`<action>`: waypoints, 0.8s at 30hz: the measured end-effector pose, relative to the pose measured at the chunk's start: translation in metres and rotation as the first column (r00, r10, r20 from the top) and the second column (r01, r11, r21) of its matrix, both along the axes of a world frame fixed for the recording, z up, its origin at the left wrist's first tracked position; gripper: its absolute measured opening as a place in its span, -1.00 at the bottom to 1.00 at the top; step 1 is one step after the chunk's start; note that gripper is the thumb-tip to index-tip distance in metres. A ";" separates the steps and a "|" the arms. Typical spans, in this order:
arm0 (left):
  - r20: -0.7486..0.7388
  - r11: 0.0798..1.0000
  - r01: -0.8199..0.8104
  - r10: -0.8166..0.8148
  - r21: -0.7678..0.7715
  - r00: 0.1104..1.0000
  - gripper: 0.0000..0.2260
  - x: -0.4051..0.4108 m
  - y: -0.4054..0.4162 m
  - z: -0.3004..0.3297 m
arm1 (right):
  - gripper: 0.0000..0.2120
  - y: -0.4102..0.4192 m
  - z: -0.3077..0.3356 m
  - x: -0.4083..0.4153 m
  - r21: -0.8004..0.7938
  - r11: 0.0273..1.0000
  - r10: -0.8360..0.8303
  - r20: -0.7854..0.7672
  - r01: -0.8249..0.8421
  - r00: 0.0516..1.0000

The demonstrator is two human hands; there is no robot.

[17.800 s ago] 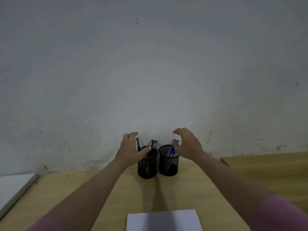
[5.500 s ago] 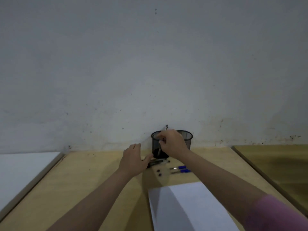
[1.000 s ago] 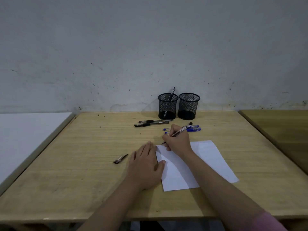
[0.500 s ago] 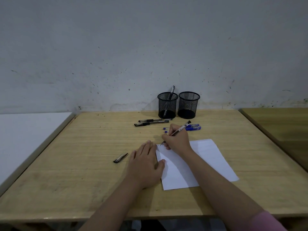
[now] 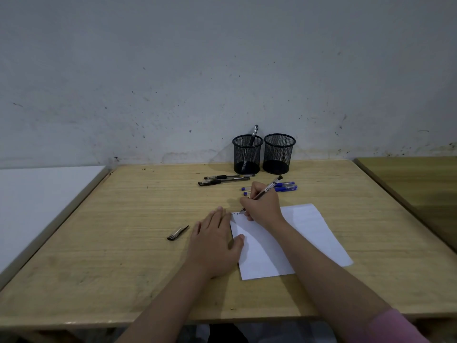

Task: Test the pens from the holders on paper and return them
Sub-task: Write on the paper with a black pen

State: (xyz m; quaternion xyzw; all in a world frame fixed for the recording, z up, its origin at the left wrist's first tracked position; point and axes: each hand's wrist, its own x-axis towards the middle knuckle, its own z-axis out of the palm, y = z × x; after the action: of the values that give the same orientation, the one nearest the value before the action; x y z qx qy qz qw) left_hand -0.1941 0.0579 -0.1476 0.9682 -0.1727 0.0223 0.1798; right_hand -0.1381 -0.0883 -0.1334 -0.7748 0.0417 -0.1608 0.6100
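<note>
Only one pen (image 5: 250,149) in left holder (image 5: 247,154), right holder (image 5: 279,153) bare.

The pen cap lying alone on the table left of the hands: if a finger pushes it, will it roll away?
The pen cap looks small and probably very light, so it should slide easily. Its clip would likely stop rolling soon. The wooden table appears flat.

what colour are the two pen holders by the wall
Black mesh, both holders, seen in the head view.
</note>
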 end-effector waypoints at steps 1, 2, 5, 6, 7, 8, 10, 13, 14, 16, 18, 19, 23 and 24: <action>0.000 1.000 0.001 -0.001 0.001 1.000 -0.42 0.000 0.000 0.000 | -0.72 0.000 0.000 0.000 -0.005 1.000 -0.004 0.002 0.004 1.000; 0.003 1.000 0.002 -0.002 0.003 1.000 -0.42 0.001 0.000 0.000 | -0.71 0.000 0.000 0.000 -0.006 1.000 -0.010 0.004 0.010 1.000; 0.008 1.000 0.001 -0.001 0.006 1.000 -0.42 0.001 0.000 0.000 | -0.69 0.000 0.000 0.001 -0.007 1.000 -0.029 0.013 0.029 0.999; 0.006 1.000 0.000 0.000 0.004 1.000 -0.42 0.000 0.000 -0.001 | -0.68 0.000 -0.001 0.001 -0.009 0.999 -0.037 0.015 0.037 0.999; 0.005 1.000 -0.001 0.001 0.002 1.000 -0.42 0.000 0.000 -0.001 | -0.67 -0.001 -0.001 0.001 -0.009 0.999 -0.047 0.017 0.047 0.999; 0.006 1.000 -0.001 0.001 0.001 1.000 -0.42 0.000 0.000 -0.001 | -0.67 -0.001 -0.001 0.000 -0.009 0.998 -0.056 0.019 0.056 0.998; 0.008 1.000 -0.001 0.001 0.003 1.000 -0.42 0.000 0.000 -0.001 | -0.67 -0.001 -0.001 0.000 -0.027 0.998 -0.055 0.020 0.056 0.998; 0.003 1.000 -0.001 0.001 0.006 1.000 -0.42 0.001 0.000 -0.001 | -0.67 -0.001 0.000 0.000 -0.040 0.998 -0.053 0.013 0.054 0.999; 0.003 1.000 0.000 0.000 0.006 1.000 -0.42 0.001 0.000 -0.001 | -0.66 -0.001 0.000 0.000 -0.034 0.998 -0.058 0.013 0.058 0.998; 0.006 1.000 -0.001 0.001 0.009 1.000 -0.42 0.001 0.000 -0.001 | -0.64 -0.001 0.000 0.000 -0.021 0.998 -0.064 0.010 0.064 0.998; 0.006 1.000 -0.003 0.003 0.009 1.000 -0.42 0.001 0.000 -0.001 | -0.64 -0.001 0.001 0.000 0.015 0.997 -0.079 -0.004 0.079 0.997; 0.004 1.000 -0.002 0.002 0.008 1.000 -0.42 0.001 0.000 -0.001 | -0.65 -0.002 0.001 -0.001 0.041 0.994 -0.097 -0.012 0.097 0.995; 0.002 1.000 -0.002 0.002 0.009 1.000 -0.41 0.001 0.000 -0.003 | -0.71 -0.006 0.001 0.001 0.205 0.963 -0.173 -0.028 0.175 0.985; 0.004 1.000 -0.004 0.004 0.007 1.000 -0.41 0.001 0.000 -0.003 | -0.69 -0.006 0.000 0.001 0.237 0.955 -0.181 -0.021 0.181 0.983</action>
State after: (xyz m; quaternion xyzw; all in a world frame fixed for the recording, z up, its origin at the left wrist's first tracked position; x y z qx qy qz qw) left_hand -0.1928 0.0579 -0.1509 0.9691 -0.1712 0.0241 0.1761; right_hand -0.1369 -0.0945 -0.1331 -0.6891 0.1311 -0.2101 0.6810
